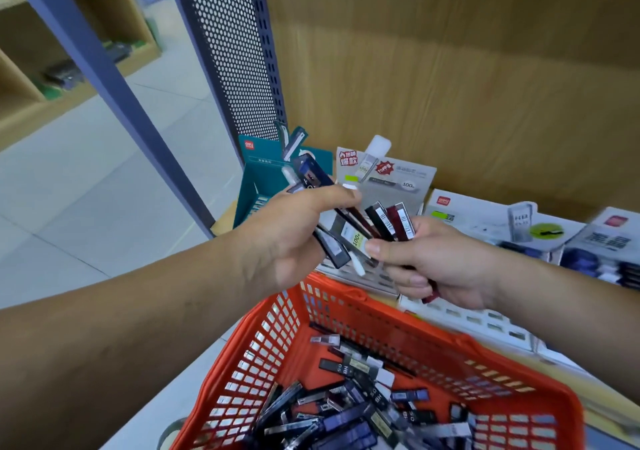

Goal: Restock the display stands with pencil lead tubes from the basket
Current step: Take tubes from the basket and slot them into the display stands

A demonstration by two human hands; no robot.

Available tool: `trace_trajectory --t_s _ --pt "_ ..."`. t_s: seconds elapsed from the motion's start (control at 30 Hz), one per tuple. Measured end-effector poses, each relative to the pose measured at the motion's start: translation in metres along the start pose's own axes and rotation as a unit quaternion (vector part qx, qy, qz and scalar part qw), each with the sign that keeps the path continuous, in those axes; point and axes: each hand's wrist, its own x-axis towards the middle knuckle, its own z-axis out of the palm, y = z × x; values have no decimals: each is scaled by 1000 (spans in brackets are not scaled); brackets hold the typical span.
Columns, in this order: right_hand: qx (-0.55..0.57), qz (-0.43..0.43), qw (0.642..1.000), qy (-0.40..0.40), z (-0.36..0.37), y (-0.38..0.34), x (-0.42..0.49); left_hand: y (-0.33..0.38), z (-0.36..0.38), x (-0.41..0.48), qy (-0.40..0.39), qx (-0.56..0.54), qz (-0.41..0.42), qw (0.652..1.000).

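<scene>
**TUBES IN BOTH HANDS, SORTING OVER THE BASKET**

Head view.

Item: tubes (391, 223), held in two lots above the basket (433, 333).
- Left hand (294, 228): fingers (341, 197) clenched round a mixed lot, dark blue and black, with ends sticking out above and below.
- Right hand (440, 262): thumb and fingers pinching a fan of dark red and black tubes.
- The hands are near each other, and the two lots almost touch.
- Remaining stock: many tubes lie loose in a heap on the basket floor.

Step in hand, as judged: sorting the picked handful by kind. None of it is in a slot yet. The next move calls for matching one kind to its stand, then feeding those tubes into a free slot while the rest stay gripped. The left-hand lot looks loose and could slip.

Surface: the stands sit side by side on the shelf (225, 219).
- Teal stand (256, 172) at the left.
- Grey stand (405, 179) behind the hands.
- White stands (485, 217) to the right.
- The slots are blurred, so how full they are cannot be told.

Room:
- Wood back panel (450, 69).
- Perforated side panel (235, 51).
- Blue post (104, 69).
- Pale tiled floor (86, 190).
- More wooden shelving (69, 34) at far left.
</scene>
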Motion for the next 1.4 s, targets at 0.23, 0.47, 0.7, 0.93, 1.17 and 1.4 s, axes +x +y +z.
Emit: trace_trajectory --t_s 0.23,0.47,0.7,0.93,1.17,1.4 --pt "10 -6 1000 -12 -19 4 -13 5 9 12 66 -75 8 995" --pt "-11 6 999 39 -36 13 -23 7 12 21 194 -62 11 979" --pt "-111 -1 985 134 -35 1 -23 -13 8 18 244 40 25 969" --pt "-83 -11 991 102 -15 -8 -2 -13 11 7 131 53 -4 990" --pt "-115 -30 989 84 1 -16 16 -8 -12 4 134 57 -5 989" --pt "-137 -65 982 109 10 -27 32 -12 -20 2 128 76 -6 989"
